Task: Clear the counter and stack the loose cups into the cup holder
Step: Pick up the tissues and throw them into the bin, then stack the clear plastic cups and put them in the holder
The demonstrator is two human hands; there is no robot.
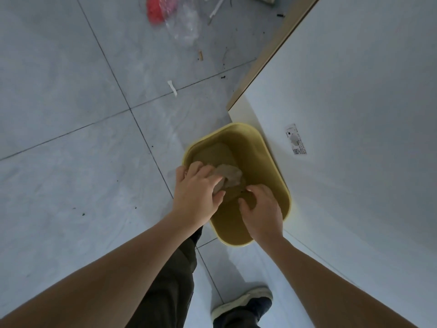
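Observation:
A yellow waste bin [264,147] stands on the tiled floor against a white cabinet side. Both hands hover over its mouth. My left hand [197,194] is closed around a crumpled brownish paper wad [230,177] that sticks out past the fingers above the bin. My right hand [261,209] is over the bin's near half, fingers curled and spread, with nothing visible in it. No cups or cup holder appear in view.
The white cabinet side [354,114] with a small label [296,143] fills the right. Litter lies on the grey floor at the top: a red object in clear plastic wrap [165,13], a paper scrap [172,87]. My shoe [243,304] is below.

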